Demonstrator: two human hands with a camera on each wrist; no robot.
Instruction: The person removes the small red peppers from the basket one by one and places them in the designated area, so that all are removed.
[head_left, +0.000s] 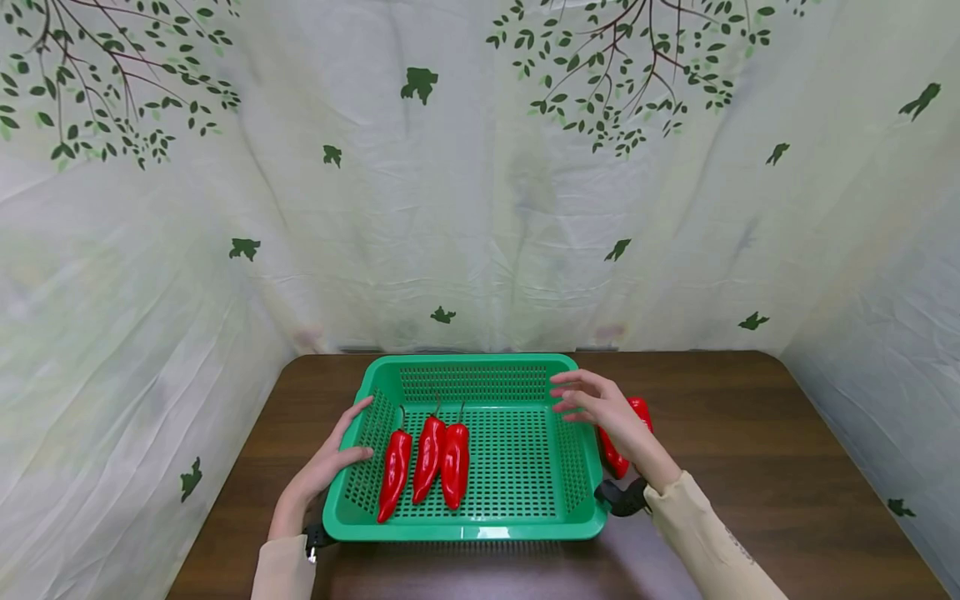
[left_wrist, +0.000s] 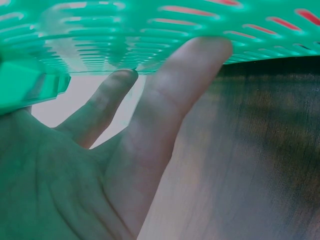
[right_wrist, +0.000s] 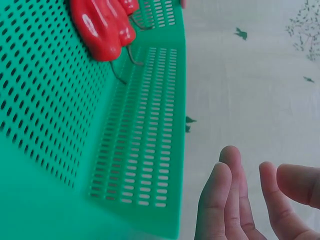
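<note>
My left hand grips the rim of a slotted green basket; three glossy, tapering red peppers lie to its right. My right hand hovers, fingers loosely parted, partly hiding more red pepper.

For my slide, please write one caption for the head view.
Three red peppers lie in a green basket, left hand and right hand at its sides.

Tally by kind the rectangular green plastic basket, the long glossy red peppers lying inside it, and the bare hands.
Rectangular green plastic basket: 1
Long glossy red peppers inside it: 3
Bare hands, left hand and right hand: 2
Total: 6
</note>
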